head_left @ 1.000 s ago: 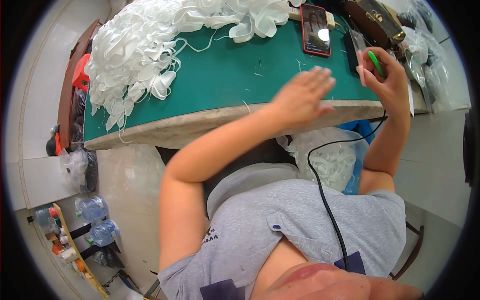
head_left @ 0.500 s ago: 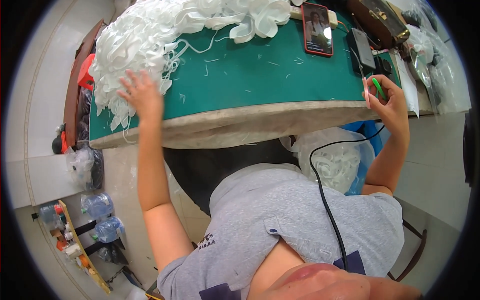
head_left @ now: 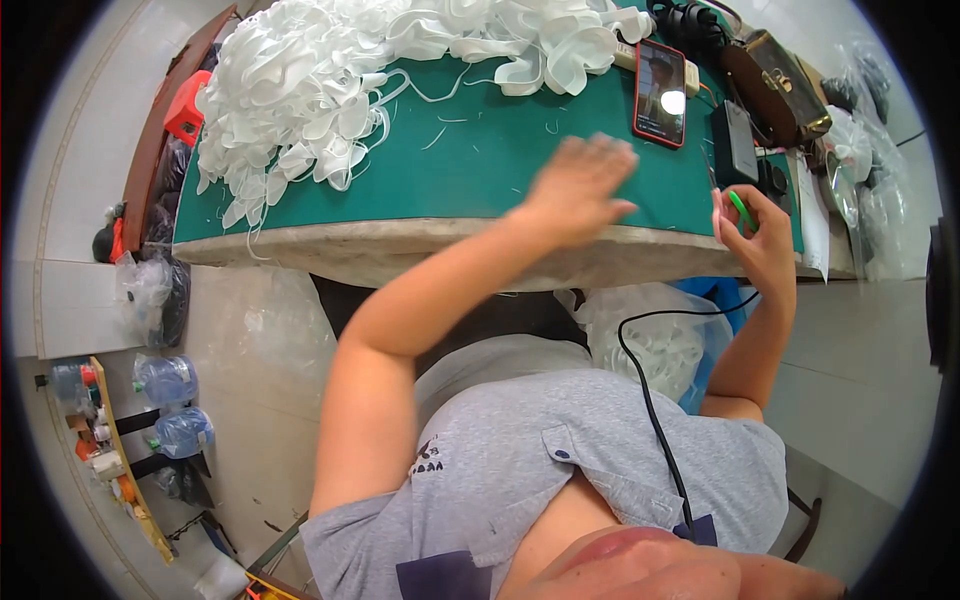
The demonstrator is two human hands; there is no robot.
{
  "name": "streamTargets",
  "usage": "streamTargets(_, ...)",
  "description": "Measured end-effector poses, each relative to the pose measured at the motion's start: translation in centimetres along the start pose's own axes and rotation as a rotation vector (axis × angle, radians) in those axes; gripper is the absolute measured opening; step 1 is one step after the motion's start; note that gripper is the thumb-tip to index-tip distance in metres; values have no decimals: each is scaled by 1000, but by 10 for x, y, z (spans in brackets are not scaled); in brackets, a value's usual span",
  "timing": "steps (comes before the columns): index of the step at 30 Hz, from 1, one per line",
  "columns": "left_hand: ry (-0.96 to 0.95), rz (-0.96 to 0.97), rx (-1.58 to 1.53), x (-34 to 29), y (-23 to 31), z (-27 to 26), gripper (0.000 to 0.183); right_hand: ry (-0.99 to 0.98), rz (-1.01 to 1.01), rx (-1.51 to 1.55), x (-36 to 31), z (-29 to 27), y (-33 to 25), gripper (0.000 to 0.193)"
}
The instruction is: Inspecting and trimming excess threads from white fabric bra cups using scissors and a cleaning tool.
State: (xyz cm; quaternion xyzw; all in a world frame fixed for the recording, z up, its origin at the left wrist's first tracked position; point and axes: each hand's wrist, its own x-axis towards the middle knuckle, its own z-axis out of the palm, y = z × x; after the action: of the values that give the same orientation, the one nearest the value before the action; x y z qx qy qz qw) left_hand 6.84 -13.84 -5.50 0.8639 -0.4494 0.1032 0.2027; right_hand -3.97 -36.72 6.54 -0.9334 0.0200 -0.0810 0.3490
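My left hand point(head_left: 578, 192) is over the near right part of the green tabletop point(head_left: 440, 180), stretched out flat and slightly blurred, with nothing in it. Scissors with green and pink handles point(head_left: 738, 207) are in my right hand point(head_left: 765, 240) at the table's right front edge. Their thin blades point away from me. A large heap of white curved fabric pieces point(head_left: 300, 90) covers the far left of the table. Short bits of white thread point(head_left: 434, 138) lie scattered on the green surface.
A red-edged phone point(head_left: 659, 95), a black box-shaped device point(head_left: 735, 145) and a brown bag point(head_left: 775, 85) stand at the back right. Below the table edge, a clear plastic bag point(head_left: 650, 340) holds more white pieces. A black cable point(head_left: 640, 375) runs past my right arm.
My left hand has left the white heap and swept right across the table, near my right hand. My right hand, still on the scissors, has shifted slightly nearer and left.
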Motion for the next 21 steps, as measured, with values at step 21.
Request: streamTargets(21,-47,-87,150,11,-54,-23,64,-53,-340,-316,67,43,2,25)
